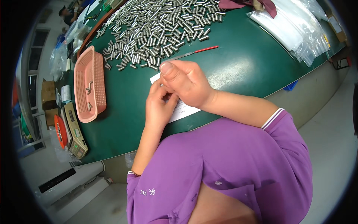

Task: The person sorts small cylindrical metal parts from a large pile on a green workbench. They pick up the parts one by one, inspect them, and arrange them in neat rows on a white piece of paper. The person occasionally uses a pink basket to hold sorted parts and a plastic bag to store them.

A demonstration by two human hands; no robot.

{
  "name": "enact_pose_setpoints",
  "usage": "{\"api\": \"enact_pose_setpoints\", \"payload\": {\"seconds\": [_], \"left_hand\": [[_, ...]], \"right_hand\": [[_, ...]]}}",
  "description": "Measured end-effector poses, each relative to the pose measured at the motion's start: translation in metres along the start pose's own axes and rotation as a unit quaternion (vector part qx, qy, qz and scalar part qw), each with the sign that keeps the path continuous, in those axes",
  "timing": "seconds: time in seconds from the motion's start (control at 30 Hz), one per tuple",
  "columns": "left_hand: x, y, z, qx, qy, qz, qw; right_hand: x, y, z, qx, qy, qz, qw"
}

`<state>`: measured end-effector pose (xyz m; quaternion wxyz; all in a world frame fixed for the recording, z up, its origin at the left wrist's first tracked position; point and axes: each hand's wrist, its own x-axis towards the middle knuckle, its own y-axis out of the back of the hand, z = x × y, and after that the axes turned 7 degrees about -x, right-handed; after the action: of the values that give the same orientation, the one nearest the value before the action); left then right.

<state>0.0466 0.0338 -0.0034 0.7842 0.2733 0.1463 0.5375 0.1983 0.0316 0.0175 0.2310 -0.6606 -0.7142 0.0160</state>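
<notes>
My right hand (188, 84) is closed, its thumb pressed down along the curled fingers. Just below and left of it, my left hand (159, 106) has its fingers bent and pinched, touching or nearly touching the right hand. Whatever sits between the fingers is hidden. Under both hands lies a white printed sheet (183, 113) on the green table (123, 100). Beyond them, a slim tool with a red handle (206, 49) and a flat grey blade rests beside a large heap of short metal cylinders (160, 30).
A pink basket (79, 82) on the left holds a few metal pieces. Near it stand a weighing scale (74, 130) and a red dish (60, 130). Plastic bags (294, 28) and a maroon cloth (269, 7) lie at the far right. A person (68, 15) is at the far left.
</notes>
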Motion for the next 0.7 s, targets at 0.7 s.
{"api": "enact_pose_setpoints", "payload": {"seconds": [0.7], "left_hand": [[-0.017,-0.01,0.005,-0.012,-0.021,0.04,0.999]], "right_hand": [[-0.006,0.003,-0.015,0.071,-0.033,0.051,0.996]]}}
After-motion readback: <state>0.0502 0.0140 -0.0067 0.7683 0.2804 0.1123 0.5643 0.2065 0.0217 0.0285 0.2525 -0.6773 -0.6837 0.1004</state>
